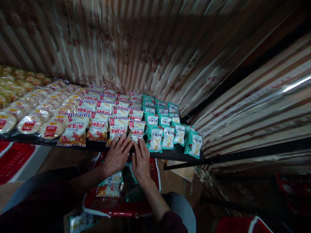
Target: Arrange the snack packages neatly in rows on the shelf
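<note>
My left hand (pixel 118 154) reaches to the shelf's front edge, fingers stretched out against the lower part of a white and red snack bag (pixel 118 127). Beside it, my right hand (pixel 141 160) has its fingers extended at the bottom of the neighbouring snack bag (pixel 137 128). Both bags stand upright in the front row, and my fingertips cover their lower edges. Neither hand is wrapped around a bag. Below my hands, a red basket (pixel 121 213) holds more snack bags (pixel 110 190), partly hidden by my forearms.
Teal snack bags (pixel 155 138) stand in rows on the right of the black shelf (pixel 178 156). Round rice crackers in clear wrappers (pixel 51 128) and yellow packs (pixel 21 76) fill the left. Striped sheeting (pixel 145 42) hangs behind. Another red basket (pixel 14 161) is at lower left.
</note>
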`<state>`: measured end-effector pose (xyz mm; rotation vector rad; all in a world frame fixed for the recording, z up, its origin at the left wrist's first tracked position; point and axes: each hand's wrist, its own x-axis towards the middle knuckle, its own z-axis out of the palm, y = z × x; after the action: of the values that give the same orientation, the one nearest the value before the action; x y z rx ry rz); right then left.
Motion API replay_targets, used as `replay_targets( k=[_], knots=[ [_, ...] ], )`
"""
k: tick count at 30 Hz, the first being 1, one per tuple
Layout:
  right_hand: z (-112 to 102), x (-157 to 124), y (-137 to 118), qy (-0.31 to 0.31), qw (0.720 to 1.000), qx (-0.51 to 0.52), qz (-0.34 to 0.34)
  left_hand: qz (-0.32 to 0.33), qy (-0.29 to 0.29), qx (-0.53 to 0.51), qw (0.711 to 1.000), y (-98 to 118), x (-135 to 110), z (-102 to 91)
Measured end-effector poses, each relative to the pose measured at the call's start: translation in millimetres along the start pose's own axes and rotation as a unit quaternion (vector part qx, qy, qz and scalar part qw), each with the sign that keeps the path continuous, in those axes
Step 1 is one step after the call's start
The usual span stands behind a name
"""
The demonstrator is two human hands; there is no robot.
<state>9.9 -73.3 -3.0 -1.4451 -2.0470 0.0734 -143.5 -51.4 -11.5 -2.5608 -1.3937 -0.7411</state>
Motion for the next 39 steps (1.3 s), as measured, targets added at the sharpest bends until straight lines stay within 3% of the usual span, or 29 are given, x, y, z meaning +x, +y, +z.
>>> replay_targets(
  k=[8, 18, 27, 31, 33, 36, 39],
  knots=[
    [-3.1, -2.5, 21.6, -0.026, 0.999, 0.017, -0.028, -0.012, -0.013, 0.003, 1.0, 7.9, 15.1, 2.9],
    [1.1, -1.5, 22.9, -0.029, 0.998, 0.039, -0.028, -0.019, 0.0, -0.006, 1.0, 10.8, 24.9, 6.8],
    [-3.8, -11.1, 18.3, -0.027, 0.996, 0.068, -0.046, 0.016, 0.017, -0.044, 0.999, 12.3, 22.8, 4.9],
    [-14.5, -24.0, 13.1, -0.002, 0.996, 0.073, -0.053, 0.053, 0.012, -0.113, 0.992, 22.1, 6.8, -4.0],
    [-17.7, -32.1, 13.4, -0.037, 0.997, 0.063, -0.028, 0.055, -0.015, -0.141, 0.988, 28.2, -9.5, -4.2],
    [-13.9, -45.2, 18.5, -0.196, 0.979, 0.032, 0.037, 0.071, -0.111, -0.13, 0.983, 33.2, -40.1, 4.5],
    [1.1, -57.8, 27.8, -0.309, 0.947, 0.009, 0.083, 0.016, -0.176, -0.087, 0.98, 26.6, -66.2, 19.4]
  ],
)
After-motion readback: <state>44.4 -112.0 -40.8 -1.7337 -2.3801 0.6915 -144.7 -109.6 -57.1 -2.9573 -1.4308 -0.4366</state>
